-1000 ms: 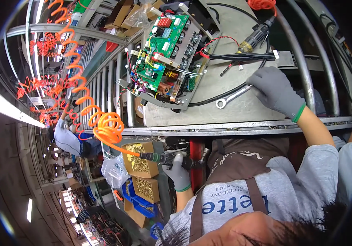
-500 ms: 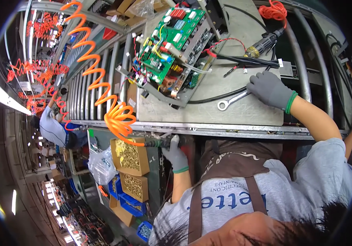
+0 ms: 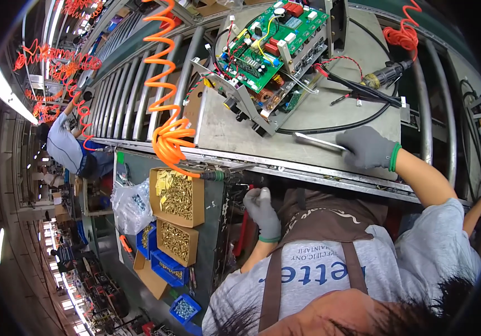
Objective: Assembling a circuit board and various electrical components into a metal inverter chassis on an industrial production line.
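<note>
My right hand (image 3: 370, 148), in a grey glove with a green cuff, is closed around one end of a combination wrench (image 3: 321, 141) just above the metal plate (image 3: 223, 126). The wrench's other end points left, seen almost edge-on. Beyond it sits an open electronic unit with a green circuit board (image 3: 263, 53), wires and a metal frame. My left hand (image 3: 264, 213), gloved alike, is below the front rail with its thumb and fingers apart and nothing visible between them. Just above it hangs a dark air driver (image 3: 240, 178) on an orange coiled hose (image 3: 170, 143), apart from the fingers.
A power driver (image 3: 388, 74) and black cables (image 3: 358, 87) lie on the plate's right side. Cardboard boxes of brass-coloured screws (image 3: 176, 196) and blue bins (image 3: 169, 267) stand at the left. Conveyor rollers (image 3: 123, 101) run leftward, where another person (image 3: 69, 140) works.
My left hand has come away from the air driver, moving down and right. My right hand has turned and lifted the wrench from lying flat to edge-on. The view has shifted.
</note>
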The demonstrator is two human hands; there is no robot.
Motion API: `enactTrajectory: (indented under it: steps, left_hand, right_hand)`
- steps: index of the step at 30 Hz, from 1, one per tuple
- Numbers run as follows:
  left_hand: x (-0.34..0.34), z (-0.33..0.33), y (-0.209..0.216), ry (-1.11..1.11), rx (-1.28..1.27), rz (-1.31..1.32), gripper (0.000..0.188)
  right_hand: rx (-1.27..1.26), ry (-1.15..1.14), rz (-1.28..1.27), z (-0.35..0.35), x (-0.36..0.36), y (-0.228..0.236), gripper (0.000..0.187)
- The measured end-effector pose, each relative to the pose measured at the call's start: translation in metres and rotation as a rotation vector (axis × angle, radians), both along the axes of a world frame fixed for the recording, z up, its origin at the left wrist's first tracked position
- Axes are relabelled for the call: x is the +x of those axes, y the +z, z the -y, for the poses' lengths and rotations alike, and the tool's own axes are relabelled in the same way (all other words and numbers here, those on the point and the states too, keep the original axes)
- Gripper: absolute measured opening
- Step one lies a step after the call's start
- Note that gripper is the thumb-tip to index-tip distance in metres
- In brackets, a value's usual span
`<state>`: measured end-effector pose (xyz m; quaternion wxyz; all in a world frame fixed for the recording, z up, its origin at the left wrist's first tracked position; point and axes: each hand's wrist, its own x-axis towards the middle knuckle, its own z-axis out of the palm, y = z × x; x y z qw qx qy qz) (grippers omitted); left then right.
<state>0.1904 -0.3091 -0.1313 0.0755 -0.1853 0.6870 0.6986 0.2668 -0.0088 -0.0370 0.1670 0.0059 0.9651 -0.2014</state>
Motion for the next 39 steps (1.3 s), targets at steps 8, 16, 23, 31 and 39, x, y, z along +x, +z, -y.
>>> enactTrajectory:
  steps: [8, 16, 23, 31, 39]
  left_hand:
    - [-0.076, -0.069, 0.051, -0.600, -0.509, -0.962, 0.057]
    - [-0.105, -0.098, 0.024, -0.672, -0.552, -0.878, 0.076]
    - [-0.111, -0.111, 0.024, -0.593, -0.626, -0.920, 0.065]
    - [-0.113, -0.110, 0.013, -0.600, -0.666, -0.840, 0.076]
    - [-0.113, -0.105, 0.023, -0.593, -0.731, -0.864, 0.076]
  right_hand:
    - [-0.274, -0.283, -0.029, 0.048, -0.041, -0.016, 0.026]
    - [-0.249, -0.252, 0.138, 0.081, -0.061, -0.008, 0.037]
    - [-0.301, 0.317, 0.109, 0.041, -0.102, -0.022, 0.031]
    - [-0.512, -0.240, 0.279, 0.077, -0.073, 0.003, 0.030]
    - [-0.467, -0.211, 0.457, 0.065, -0.096, 0.008, 0.014]
